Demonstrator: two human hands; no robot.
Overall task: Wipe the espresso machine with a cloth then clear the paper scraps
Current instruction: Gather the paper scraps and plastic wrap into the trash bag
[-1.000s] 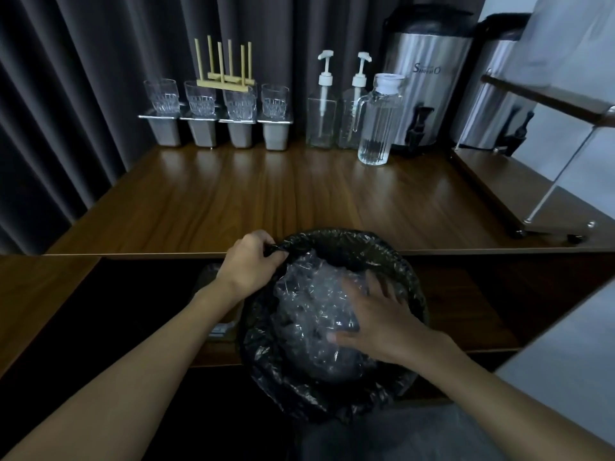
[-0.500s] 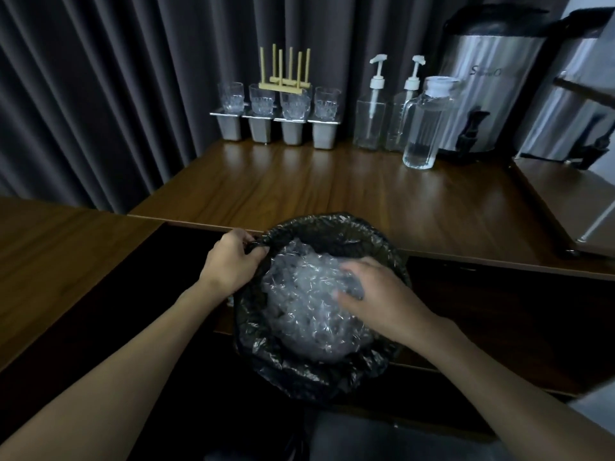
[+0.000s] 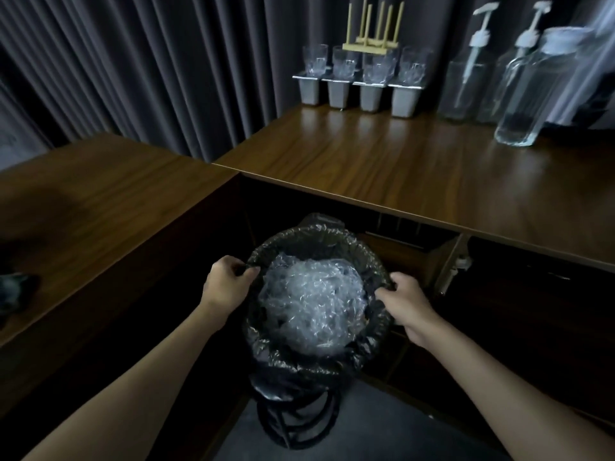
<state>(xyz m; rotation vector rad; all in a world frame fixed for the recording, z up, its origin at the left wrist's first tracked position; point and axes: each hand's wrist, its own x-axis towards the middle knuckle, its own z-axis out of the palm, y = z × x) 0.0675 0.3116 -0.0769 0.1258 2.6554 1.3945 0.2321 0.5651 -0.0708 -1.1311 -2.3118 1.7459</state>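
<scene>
Hands clamp the black liner (image 3: 299,236): left hand (image 3: 229,284) pinches its left rim, right hand (image 3: 407,306) grips its right. One bin (image 3: 296,424) sits low beside the table (image 3: 382,168), heaped with clear wrap (image 3: 309,301); no paper scraps show. Liner seems thin, light, slippery; grip gathered rim folds. Far: four glasses (image 3: 346,63), two pump bottles (image 3: 466,88), one pitcher (image 3: 532,94).

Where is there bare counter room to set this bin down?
Left counter: bare from the corner seam to a dark object far left. Right counter: bare from its front edge to the steel holders; crowded there with glasses, pump bottles, jug.
</scene>
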